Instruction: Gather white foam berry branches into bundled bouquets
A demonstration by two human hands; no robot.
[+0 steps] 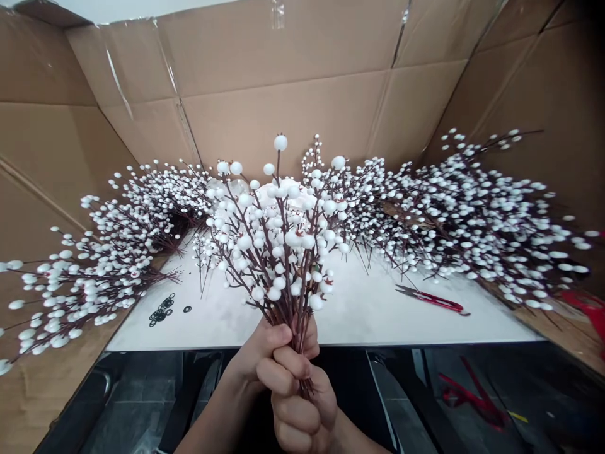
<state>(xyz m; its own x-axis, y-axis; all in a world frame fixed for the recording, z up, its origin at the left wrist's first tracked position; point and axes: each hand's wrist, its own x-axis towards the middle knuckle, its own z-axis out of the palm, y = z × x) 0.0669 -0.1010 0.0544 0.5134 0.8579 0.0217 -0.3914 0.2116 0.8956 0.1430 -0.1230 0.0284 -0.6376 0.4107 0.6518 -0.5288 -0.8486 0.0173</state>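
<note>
I hold a bunch of white-berry stems [278, 233] upright over the front edge of the white table [359, 315]. My left hand [258, 353] is closed round the dark stems just below the berries. My right hand [297, 403] is wrapped round the lower stem ends, directly under the left hand and touching it. The berries fan out above both fists.
Heaps of white-berry branches lie at the left [94, 265] and at the back right [472, 214]. Red-handled snips [432, 298] lie on the table at the right. Several small black rubber rings [163, 310] sit at the left. Cardboard walls [283, 75] surround the table.
</note>
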